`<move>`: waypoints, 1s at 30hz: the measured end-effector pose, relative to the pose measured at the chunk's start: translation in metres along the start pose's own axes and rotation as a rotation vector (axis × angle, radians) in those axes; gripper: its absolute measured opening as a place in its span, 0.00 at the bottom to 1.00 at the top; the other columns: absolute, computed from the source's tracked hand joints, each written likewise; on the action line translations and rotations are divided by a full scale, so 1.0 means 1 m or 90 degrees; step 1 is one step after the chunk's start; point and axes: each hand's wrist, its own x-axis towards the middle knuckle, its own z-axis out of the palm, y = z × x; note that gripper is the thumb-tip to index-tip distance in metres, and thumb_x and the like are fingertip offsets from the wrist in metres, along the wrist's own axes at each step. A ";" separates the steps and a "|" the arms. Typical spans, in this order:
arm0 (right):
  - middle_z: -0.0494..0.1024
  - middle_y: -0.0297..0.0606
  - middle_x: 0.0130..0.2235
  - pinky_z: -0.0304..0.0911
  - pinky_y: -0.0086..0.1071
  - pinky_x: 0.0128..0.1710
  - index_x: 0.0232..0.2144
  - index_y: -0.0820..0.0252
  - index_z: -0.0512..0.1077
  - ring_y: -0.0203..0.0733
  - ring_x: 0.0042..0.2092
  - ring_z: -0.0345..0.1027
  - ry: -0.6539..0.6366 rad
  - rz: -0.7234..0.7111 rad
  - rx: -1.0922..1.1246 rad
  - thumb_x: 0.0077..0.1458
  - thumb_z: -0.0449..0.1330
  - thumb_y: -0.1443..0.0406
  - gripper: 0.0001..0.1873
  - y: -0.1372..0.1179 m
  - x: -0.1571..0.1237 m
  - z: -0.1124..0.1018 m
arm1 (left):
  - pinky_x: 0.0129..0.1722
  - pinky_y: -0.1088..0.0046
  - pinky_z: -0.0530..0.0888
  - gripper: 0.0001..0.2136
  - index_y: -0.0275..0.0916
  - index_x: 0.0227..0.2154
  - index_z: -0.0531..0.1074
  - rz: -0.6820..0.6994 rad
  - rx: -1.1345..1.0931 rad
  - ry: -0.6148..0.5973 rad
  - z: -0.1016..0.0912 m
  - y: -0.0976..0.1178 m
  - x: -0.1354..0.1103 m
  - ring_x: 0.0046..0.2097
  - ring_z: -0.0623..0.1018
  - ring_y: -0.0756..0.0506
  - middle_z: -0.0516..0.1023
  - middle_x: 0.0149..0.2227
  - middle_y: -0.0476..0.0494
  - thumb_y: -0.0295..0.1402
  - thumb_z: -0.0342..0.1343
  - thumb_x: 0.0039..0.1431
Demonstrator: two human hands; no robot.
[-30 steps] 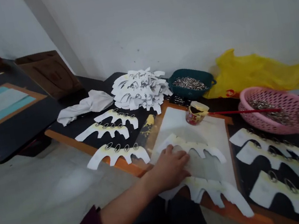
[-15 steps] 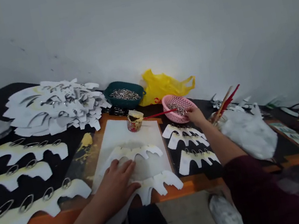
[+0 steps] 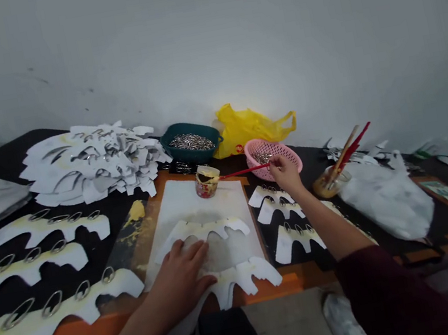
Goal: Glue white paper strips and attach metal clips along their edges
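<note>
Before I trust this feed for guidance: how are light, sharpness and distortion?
Head view: dim, greyish light, brighter mid-wall; head view: a dark upper-right corner, with the right sleeve murky; head view: too soft to tell if the right hand holds anything; head view: white cutouts at left look stretched.

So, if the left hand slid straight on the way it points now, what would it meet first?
The left hand would probably meet the white cut-out strip lying on the pale board; it is just ahead, though whether the two already touch is unclear.
</note>
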 end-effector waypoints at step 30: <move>0.75 0.38 0.38 0.61 0.30 0.41 0.37 0.57 0.69 0.39 0.41 0.68 -0.470 -0.386 -0.368 0.54 0.53 0.73 0.09 -0.032 -0.150 0.123 | 0.55 0.50 0.62 0.28 0.40 0.58 0.58 0.065 0.012 0.046 0.011 -0.013 -0.005 0.57 0.60 0.31 0.63 0.59 0.40 0.43 0.52 0.56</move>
